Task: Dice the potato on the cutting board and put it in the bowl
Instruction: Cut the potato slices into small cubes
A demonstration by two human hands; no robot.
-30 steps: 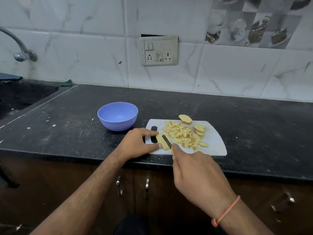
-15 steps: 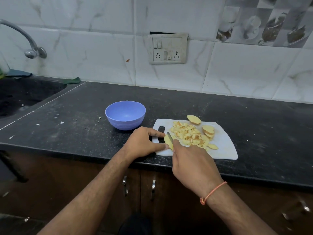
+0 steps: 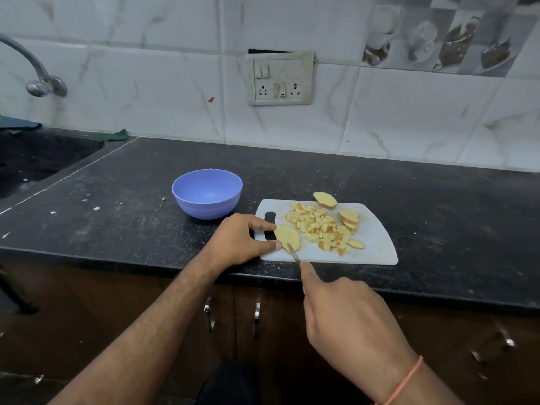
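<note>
While the left hand [image 3: 238,241] pins a flat, pale-yellow potato slice [image 3: 287,234] at the near-left corner of the white plastic cutting board [image 3: 377,244], forefinger on its far edge and thumb at its near edge, the right hand [image 3: 347,317] is wrapped around the handle of a small knife whose thin steel blade [image 3: 293,252] points into the slice's near side. Both grips are closed on something: the left pinches the slice, the right clenches the knife (its handle is hidden inside the fist, so only the blade shows).

The step in hand looks like cutting this slice into strips before crossing them into cubes. To do it well, the left fingertips should tuck back from the blade's line, since the thumb sits just beside the steel. Even, parallel cuts will match the heap of small yellow potato cubes [image 3: 317,226] already lying mid-board. Several uncut round slices [image 3: 349,217] wait beyond that heap, one of them [image 3: 325,199] overhanging the board's far edge, so dicing is perhaps half done.

The round lilac plastic bowl [image 3: 207,197] stands on the black speckled stone counter [image 3: 438,200] just left of the board, with no potato in it.
</note>
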